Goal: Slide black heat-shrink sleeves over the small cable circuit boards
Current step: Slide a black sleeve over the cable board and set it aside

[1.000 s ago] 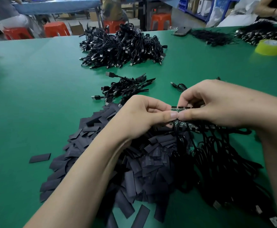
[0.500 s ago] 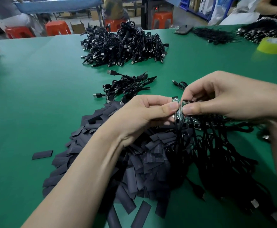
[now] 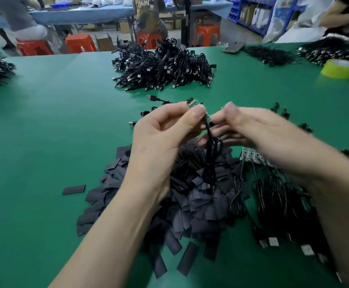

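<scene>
while raised, the left hand [image 3: 163, 132] pinches a circuit board [image 3: 191, 102].

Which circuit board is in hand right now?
The board pinched by the left hand, held above the sleeve pile with its cable hanging down. The other boards lie in a row on the table, right of the pile.

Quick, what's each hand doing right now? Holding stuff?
Left hand: pinches a small circuit board, its cable hanging down.
Right hand: blurred, fingers by the cable; grip cannot be told.
</scene>
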Tool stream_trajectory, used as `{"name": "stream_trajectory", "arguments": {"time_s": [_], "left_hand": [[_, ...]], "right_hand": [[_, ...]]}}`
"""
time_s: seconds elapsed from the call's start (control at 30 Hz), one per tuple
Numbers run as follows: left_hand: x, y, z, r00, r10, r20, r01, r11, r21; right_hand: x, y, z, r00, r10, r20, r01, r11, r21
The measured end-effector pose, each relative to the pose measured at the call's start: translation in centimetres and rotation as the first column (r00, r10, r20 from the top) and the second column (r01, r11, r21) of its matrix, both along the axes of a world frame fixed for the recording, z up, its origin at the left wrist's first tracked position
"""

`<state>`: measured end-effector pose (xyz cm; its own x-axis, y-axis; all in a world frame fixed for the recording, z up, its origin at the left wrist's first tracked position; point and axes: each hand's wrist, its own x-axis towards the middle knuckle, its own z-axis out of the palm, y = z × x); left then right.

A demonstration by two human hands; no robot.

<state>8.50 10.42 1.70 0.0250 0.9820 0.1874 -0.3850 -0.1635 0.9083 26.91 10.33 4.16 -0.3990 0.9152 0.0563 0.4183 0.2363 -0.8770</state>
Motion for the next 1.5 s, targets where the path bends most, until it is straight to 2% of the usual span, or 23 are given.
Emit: {"name": "stream_trajectory", "arguments": {"time_s": [0.1,0.2,0.23,0.3,0.37,0.4,0.47,0.53,0.8,1.0,1.07,1.17,1.27,1.37,1.5], "left_hand": [[-0.6,-0.6,-1.2,0.983,0.146,-0.113,-0.133,0.984,0.116],[-1.9,-0.7,-2.9,0.909,0.223,-0.352,-0.137,0.958,0.252],[-2.7,-0.7,-3.7,0.83,0.258,-0.494,-0.108,0.944,0.311],[-4.2,-0.7,-5.4,0.568,0.304,-0.765,0.059,0.912,0.406],[-5.4,-1.0,-6.7,0.328,0.322,-0.888,0.259,0.873,0.412],[-5.8,-1.1,-7.2,0.258,0.329,-0.909,0.319,0.859,0.401],[-6.3,-1.0,-7.7,0.217,0.333,-0.918,0.366,0.844,0.393],[-6.5,-0.7,-7.8,0.211,0.349,-0.913,0.369,0.837,0.405],[-6.5,-0.4,-8.2,0.181,0.365,-0.913,0.349,0.844,0.407],[-6.8,-0.4,-8.5,0.16,0.511,-0.845,0.319,0.783,0.534],[-6.6,-0.4,-8.6,0.2,0.527,-0.826,0.267,0.782,0.563],[-6.4,-0.5,-8.7,0.316,0.496,-0.809,0.182,0.805,0.564],[-6.1,-0.7,-8.8,0.449,0.393,-0.803,0.118,0.864,0.489],[-5.8,-1.0,-8.9,0.545,0.323,-0.773,0.077,0.9,0.43],[-5.7,-1.2,-8.9,0.598,0.289,-0.748,0.069,0.911,0.407]], "right_hand": [[-2.8,-1.3,-1.3,0.999,-0.037,-0.014,0.038,0.994,0.102],[-3.2,-2.0,-2.4,0.979,-0.202,-0.028,0.203,0.954,0.22],[-2.9,-2.1,-2.6,0.963,-0.269,-0.009,0.259,0.919,0.296],[-2.1,-2.4,-3.0,0.927,-0.373,0.043,0.316,0.837,0.446],[-2.1,-2.6,-3.5,0.886,-0.435,0.163,0.282,0.783,0.554],[-2.3,-2.7,-4.0,0.857,-0.457,0.24,0.245,0.77,0.589],[-3.0,-2.7,-5.4,0.811,-0.463,0.359,0.171,0.773,0.611],[-3.4,-2.6,-6.7,0.81,-0.444,0.384,0.144,0.784,0.603],[-3.3,-2.2,-9.1,0.903,-0.367,0.225,0.181,0.799,0.574],[-3.5,-2.1,-9.7,0.916,-0.351,0.195,0.203,0.825,0.527],[-3.5,-2.1,-9.6,0.922,-0.348,0.173,0.221,0.835,0.503],[-3.6,-2.2,-9.6,0.93,-0.336,0.149,0.236,0.857,0.458],[-3.7,-2.1,-9.7,0.939,-0.321,0.121,0.246,0.877,0.412],[-3.8,-2.1,-9.9,0.947,-0.302,0.108,0.244,0.897,0.368],[-3.9,-2.2,-10.1,0.95,-0.303,0.073,0.266,0.91,0.318]]}}
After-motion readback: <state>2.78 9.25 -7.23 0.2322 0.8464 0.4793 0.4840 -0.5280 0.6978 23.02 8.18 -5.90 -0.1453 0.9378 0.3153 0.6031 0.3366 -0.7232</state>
